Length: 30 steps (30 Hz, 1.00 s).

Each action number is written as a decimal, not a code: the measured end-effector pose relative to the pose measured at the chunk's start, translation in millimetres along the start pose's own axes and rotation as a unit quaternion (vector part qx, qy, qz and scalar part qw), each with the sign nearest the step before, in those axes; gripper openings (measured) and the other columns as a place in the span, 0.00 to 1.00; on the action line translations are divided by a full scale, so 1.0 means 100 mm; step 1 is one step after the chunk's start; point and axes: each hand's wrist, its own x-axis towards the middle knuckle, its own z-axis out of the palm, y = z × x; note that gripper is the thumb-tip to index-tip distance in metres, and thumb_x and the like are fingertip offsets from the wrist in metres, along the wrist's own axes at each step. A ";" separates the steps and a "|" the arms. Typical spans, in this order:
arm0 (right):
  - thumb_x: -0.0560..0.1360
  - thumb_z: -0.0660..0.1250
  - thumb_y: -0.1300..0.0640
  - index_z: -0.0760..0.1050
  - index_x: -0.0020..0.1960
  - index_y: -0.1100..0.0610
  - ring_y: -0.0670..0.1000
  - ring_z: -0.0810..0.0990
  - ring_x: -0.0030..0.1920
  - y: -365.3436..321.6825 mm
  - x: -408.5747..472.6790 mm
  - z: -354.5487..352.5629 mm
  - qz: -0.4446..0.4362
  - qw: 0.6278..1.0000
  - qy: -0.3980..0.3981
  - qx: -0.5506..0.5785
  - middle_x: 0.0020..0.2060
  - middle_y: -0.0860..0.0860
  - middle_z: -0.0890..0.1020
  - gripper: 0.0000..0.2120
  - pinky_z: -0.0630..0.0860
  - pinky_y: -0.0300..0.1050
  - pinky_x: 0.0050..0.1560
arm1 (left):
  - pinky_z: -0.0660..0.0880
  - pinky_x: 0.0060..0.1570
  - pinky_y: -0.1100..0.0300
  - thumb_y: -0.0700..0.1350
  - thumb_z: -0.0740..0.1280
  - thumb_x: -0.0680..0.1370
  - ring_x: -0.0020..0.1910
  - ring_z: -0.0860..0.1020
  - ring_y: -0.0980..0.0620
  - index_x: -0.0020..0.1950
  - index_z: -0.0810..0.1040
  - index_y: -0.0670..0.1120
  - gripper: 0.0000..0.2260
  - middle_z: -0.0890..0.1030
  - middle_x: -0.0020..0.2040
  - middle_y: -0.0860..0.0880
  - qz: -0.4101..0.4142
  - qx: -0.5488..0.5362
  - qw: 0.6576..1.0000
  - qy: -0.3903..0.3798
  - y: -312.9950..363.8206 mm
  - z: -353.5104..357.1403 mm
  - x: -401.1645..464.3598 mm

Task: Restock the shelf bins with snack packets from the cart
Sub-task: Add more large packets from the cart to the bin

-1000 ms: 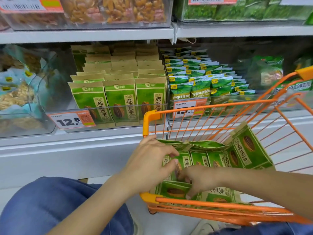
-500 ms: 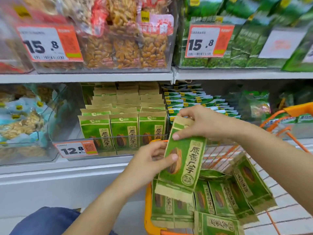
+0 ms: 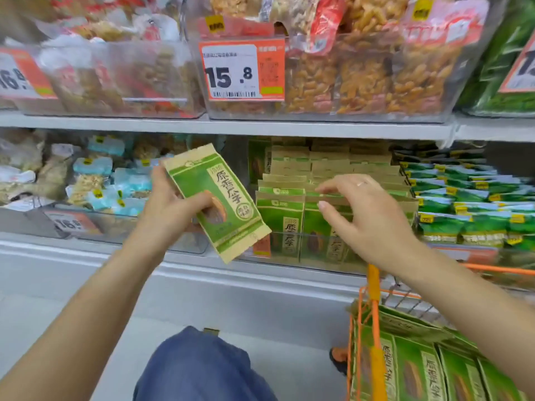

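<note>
My left hand grips a green and tan snack packet, tilted, in front of the lower shelf and left of the clear bin that holds several matching packets in upright rows. My right hand hovers over the front rows of that bin, fingers spread and loosely bent, holding nothing. The orange wire cart stands at the lower right with several more of the same packets lying in it.
Bins of blue-wrapped snacks sit to the left and green bean packets to the right. The upper shelf carries bins of yellow snacks behind a 15.8 price tag. My blue-clad knee is below.
The packet has passed from both hands into my left hand alone and moved up and left. My right hand has let go and reached to the bin's rows. The view swung left.
</note>
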 end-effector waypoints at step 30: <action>0.79 0.54 0.47 0.79 0.54 0.56 0.56 0.81 0.45 0.16 0.43 0.55 -0.096 0.973 0.076 -0.196 0.50 0.52 0.82 0.19 0.64 0.40 0.31 | 0.70 0.58 0.52 0.38 0.51 0.83 0.66 0.72 0.40 0.69 0.64 0.37 0.15 0.73 0.67 0.38 -0.022 0.394 0.918 0.041 -0.52 1.21 1.86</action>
